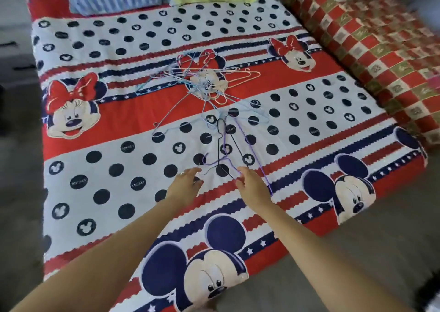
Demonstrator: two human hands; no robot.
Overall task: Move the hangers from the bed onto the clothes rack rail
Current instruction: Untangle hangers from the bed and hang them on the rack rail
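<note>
A thin purple wire hanger (252, 149) lies on the cartoon-print bed (100, 111), long axis running 11 to 5 o'clock, hook toward 9. The right hand (252, 188) touches it, grip unclear; the left hand (185, 185) is relaxed. More hangers (204, 80) are tangled at 12.

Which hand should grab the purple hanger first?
Probably the right hand: its fingers already touch the purple hanger at its near corner. The left hand reaches toward the hook end, fingers open, holding nothing.
</note>
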